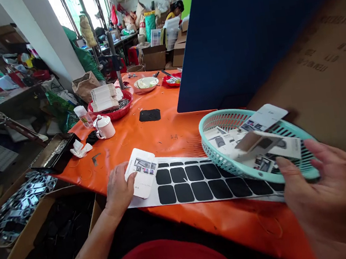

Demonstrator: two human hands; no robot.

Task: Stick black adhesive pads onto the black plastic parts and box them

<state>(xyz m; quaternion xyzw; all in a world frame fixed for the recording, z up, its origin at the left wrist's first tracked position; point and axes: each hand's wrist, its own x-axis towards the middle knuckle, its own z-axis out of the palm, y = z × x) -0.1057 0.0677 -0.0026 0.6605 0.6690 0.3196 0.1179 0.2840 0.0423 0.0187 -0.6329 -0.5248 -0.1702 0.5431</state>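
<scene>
My left hand [118, 187] is closed around a small stack of white printed cards [142, 174], held just over the left end of a white sheet with rows of black rounded squares [195, 181]. At the right, my right hand [330, 185] is at the near right rim of a light green plastic basket [235, 166], thumb and fingers apart and nothing visible between them. Several printed cards [264, 118] lie loosely in the basket, and one brownish card [251, 141] there is blurred. The basket covers part of the sheet.
On the orange table [173, 133] stand a white lidded mug [104, 127], a clear bottle [83, 116] and a red basket [118, 112] of cards and metal parts. A blue panel [213, 47] and cardboard box [321, 71] rise at right. Boxes of parts [56, 238] sit lower left.
</scene>
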